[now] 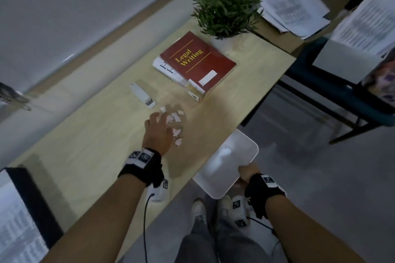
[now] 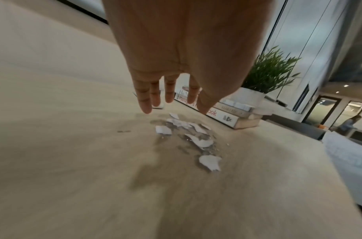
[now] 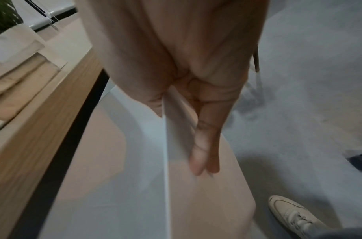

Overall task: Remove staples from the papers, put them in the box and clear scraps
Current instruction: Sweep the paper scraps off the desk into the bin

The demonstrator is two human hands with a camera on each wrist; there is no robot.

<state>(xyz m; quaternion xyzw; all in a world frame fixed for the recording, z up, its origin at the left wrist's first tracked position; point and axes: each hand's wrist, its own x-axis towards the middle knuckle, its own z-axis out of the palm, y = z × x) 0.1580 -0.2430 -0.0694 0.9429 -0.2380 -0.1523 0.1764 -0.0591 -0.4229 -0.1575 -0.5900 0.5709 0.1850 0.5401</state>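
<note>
- While the left hand [image 1: 158,132] reaches out over the desk [image 1: 96,134] at the centre of the head view, its fingers [image 2: 144,97] are straight and spread, holding nothing, just above the torn paper scraps [image 1: 175,124].
- The scraps lie in a loose scatter mid-frame, between the hand and a red book [image 1: 197,63] stacked on others; a white stapler [image 1: 142,95] sits just to their left.
- The right hand [image 1: 248,174], lower right of centre, pinches the rim of a white bin [image 1: 226,164], thumb inside and fingers [image 3: 204,145] flat on the outer wall, holding it below the desk's near edge.
- The bin's mouth is beside the edge, but I cannot tell whether it touches it.
- Judging from this, a sweep toward the bin is coming. Light scraps could flutter past the rim onto the grey floor [image 1: 320,188] if the sweep is fast or the bin sits away from the edge.
- A one-sided pinch might let the bin tilt or slip.
- Printed papers [image 1: 295,6] sit in a cardboard box [image 1: 284,38] at the upper right, well apart; staples are too small to make out.
- A potted plant [image 1: 226,4] stands behind the books.
</note>
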